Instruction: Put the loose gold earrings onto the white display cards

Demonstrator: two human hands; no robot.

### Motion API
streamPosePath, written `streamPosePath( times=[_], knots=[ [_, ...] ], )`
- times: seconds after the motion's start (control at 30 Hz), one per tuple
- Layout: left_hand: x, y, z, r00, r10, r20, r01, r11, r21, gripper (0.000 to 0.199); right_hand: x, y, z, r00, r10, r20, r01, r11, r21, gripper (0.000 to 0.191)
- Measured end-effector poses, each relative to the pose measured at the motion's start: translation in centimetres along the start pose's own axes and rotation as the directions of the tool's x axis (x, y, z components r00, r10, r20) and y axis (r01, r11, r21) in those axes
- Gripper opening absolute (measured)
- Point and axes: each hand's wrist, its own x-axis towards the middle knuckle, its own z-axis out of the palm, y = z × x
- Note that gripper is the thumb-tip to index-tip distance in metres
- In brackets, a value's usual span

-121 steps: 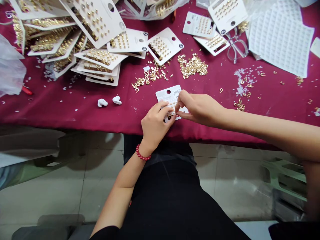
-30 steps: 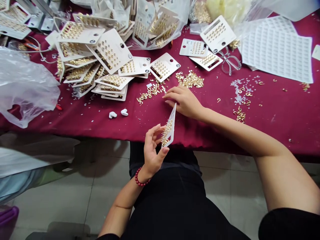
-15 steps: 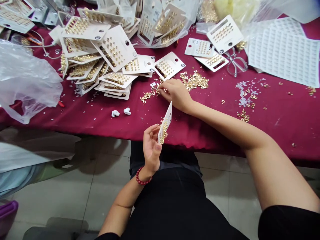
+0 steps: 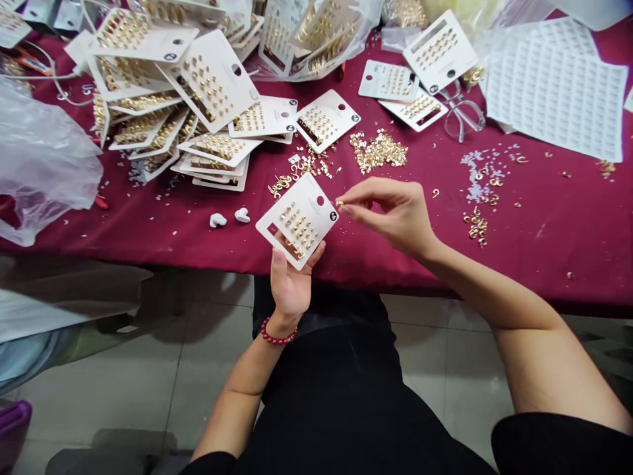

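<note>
Well, leftmost on the maroon-clothed bench (image 4: 539,264) lies a crumpled clear plastic bag (image 4: 42,158), and beside it a loose heap of white earring cards (image 4: 173,92) studded with gold earrings. Just below that heap sit two small white lumps (image 4: 226,216), their material hard to tell. Next comes the left hand (image 4: 291,284), a red bead bracelet (image 4: 277,333) on its wrist, palm up and curled slightly, holding a white earring card (image 4: 301,221) tilted from beneath, with rows of gold studs showing. Just beside the card's top corner, the right hand (image 4: 390,214) pinches a tiny gold earring piece (image 4: 339,203) between thumb and forefinger. Farther along, a scattered pile of gold pieces (image 4: 378,150) lies on the cloth, then clear-framed glasses (image 4: 462,112) and a white sheet of small labels (image 4: 556,86).
</note>
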Motion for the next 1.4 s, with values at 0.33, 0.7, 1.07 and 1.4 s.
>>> streamPosePath(
  times=[0.33, 0.7, 1.07, 1.4],
  knots=[
    [-0.7, 0.0, 1.0, 0.996, -0.081, 0.024, 0.082, 0.996, -0.029, 0.046, -3.1, -1.8, 1.4, 0.909, 0.388, 0.153, -0.412, 0.781, 0.469, 0.019],
    [-1.2, -0.4, 0.3, 0.997, -0.077, -0.018, 0.077, 0.997, 0.006, 0.049, -3.0, -2.9, 1.0, 0.876, 0.405, 0.262, -0.482, 0.747, 0.458, 0.023],
    [-2.3, -0.5, 0.4, 0.981, -0.024, 0.191, 0.025, 1.0, -0.002, 0.042, -4.9, -1.9, 1.9, 0.884, -0.458, 0.097, 0.452, 0.781, -0.431, 0.013],
    [-2.5, -0.4, 0.7, 0.985, -0.042, 0.165, 0.021, 0.992, 0.126, 0.056, -4.6, -2.7, 1.4, 0.934, -0.313, 0.171, 0.356, 0.784, -0.509, 0.016]
  ],
)
